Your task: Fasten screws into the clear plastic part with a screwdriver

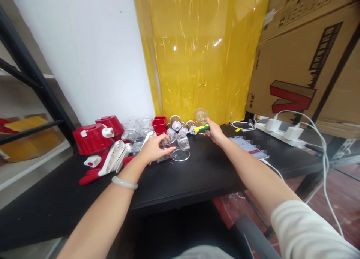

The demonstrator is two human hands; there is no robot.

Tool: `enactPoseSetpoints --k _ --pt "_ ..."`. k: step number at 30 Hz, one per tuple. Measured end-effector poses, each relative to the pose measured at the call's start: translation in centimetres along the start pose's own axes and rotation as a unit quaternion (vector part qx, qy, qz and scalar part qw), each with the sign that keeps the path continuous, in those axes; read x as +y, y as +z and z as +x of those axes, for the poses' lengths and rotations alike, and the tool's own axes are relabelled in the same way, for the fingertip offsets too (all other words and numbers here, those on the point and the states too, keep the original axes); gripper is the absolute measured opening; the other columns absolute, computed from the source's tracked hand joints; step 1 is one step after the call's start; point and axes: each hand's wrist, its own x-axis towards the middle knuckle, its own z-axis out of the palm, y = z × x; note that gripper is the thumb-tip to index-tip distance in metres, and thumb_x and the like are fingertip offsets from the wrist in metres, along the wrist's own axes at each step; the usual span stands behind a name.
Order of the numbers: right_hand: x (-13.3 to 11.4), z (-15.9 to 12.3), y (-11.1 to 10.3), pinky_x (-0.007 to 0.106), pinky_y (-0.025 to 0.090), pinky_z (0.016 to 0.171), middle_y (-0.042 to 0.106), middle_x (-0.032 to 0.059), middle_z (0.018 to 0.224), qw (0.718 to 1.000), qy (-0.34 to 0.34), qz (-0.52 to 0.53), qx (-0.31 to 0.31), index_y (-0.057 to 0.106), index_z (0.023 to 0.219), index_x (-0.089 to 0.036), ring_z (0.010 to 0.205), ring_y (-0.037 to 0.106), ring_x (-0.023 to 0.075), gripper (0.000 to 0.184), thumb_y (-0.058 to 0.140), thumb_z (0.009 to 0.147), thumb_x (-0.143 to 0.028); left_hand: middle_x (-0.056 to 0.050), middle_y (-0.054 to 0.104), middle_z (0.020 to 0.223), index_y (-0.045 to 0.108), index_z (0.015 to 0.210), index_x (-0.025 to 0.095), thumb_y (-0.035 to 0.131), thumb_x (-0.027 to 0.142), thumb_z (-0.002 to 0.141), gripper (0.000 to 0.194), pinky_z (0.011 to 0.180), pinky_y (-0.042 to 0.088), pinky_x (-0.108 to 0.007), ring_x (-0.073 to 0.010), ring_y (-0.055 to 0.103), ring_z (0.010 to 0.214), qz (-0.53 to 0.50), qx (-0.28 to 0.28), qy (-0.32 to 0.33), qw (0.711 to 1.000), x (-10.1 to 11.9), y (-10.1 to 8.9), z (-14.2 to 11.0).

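My right hand (pixel 215 132) is closed round the green and yellow handle of a screwdriver (pixel 201 128). Its thin shaft points left, toward several clear plastic parts. My left hand (pixel 154 148), with a pale bangle on the wrist, has its thumb and fingers curved around a clear plastic cup (pixel 180 154) that lies tilted on the black table (pixel 197 180). Another clear piece (pixel 183 142) sits just beside that cup, near the screwdriver's tip. Small cylinders with white ends (pixel 176 124) stand behind them. A clear round container (pixel 201 116) shows behind my right hand.
Red housings (pixel 91 139) and white handles (pixel 111 155) crowd the left side. A red square cup (pixel 159 125) and clear cups (pixel 137 127) stand at the back. On the right lie a phone (pixel 249 146) and a power strip (pixel 281 135) with cables, before a large cardboard box (pixel 303 60).
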Motion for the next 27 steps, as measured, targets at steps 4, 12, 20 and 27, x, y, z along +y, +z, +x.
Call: enactPoseSetpoints --k 4,12,20,27 --pt "-0.15 -0.01 -0.04 0.027 0.046 0.051 0.046 -0.0079 0.05 0.999 0.011 0.04 -0.009 0.053 0.077 -0.023 0.041 0.04 0.0082 0.021 0.069 0.073 -0.036 -0.002 0.071 0.084 0.065 0.096 0.022 0.068 0.062 0.078 0.044 0.07 0.047 -0.031 -0.0193 0.062 0.071 0.003 0.006 -0.002 1.0 -0.19 0.05 0.03" --pt "0.01 0.09 -0.09 0.027 0.044 0.047 0.04 -0.0074 0.043 1.0 0.009 0.017 -0.006 0.053 0.074 -0.022 0.037 0.038 0.0094 0.032 0.064 0.079 -0.052 -0.001 0.071 0.087 0.065 0.095 0.023 0.068 0.062 0.078 0.043 0.072 0.047 -0.031 -0.0192 0.062 0.073 -0.006 0.001 -0.007 1.0 -0.39 -0.12 0.03" --pt "-0.23 -0.18 0.05 0.026 0.047 0.051 0.048 -0.007 0.053 0.999 0.016 0.039 -0.013 0.055 0.078 -0.022 0.043 0.042 0.0083 0.016 0.067 0.071 -0.031 -0.002 0.071 0.088 0.065 0.096 0.023 0.067 0.063 0.079 0.043 0.072 0.048 -0.032 -0.0194 0.062 0.073 -0.014 0.003 -0.012 1.0 -0.81 0.02 0.03" --pt "0.26 0.32 -0.31 0.026 0.045 0.045 0.043 -0.006 0.046 1.0 0.014 -0.015 0.007 0.052 0.073 -0.022 0.039 0.04 0.0098 0.033 0.065 0.078 -0.053 -0.002 0.071 0.087 0.065 0.096 0.023 0.067 0.064 0.079 0.044 0.072 0.048 -0.032 -0.0191 0.062 0.072 -0.012 0.003 -0.01 1.0 -0.74 0.02 0.0"
